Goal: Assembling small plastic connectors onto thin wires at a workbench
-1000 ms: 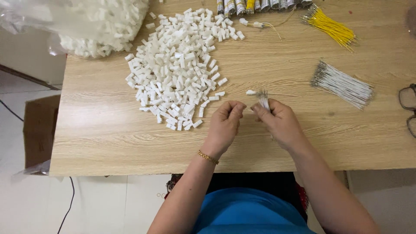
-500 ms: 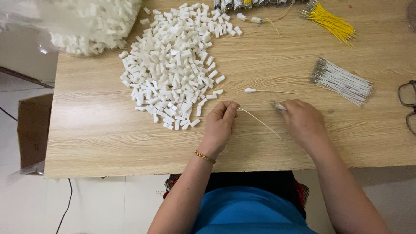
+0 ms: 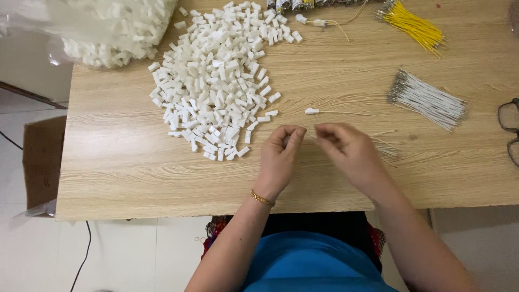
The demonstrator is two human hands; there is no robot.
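My left hand [image 3: 281,154] and right hand [image 3: 346,148] pinch shut near the connectors [image 3: 216,86]; I cannot tell what either grip holds.

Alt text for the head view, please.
Two hands, left hand and right hand, meet fingertip to fingertip over a wooden table, beside a pile of white connectors, white wires and yellow wires.

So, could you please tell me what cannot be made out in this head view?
- What the left hand pinches: curled fingers hide it.
- What the right hand holds: motion blur; any wire is too thin.
- Glasses: cut off by the right edge.
- Bag of white connectors: cut off by the top edge.
- Items along the top edge: cropped.
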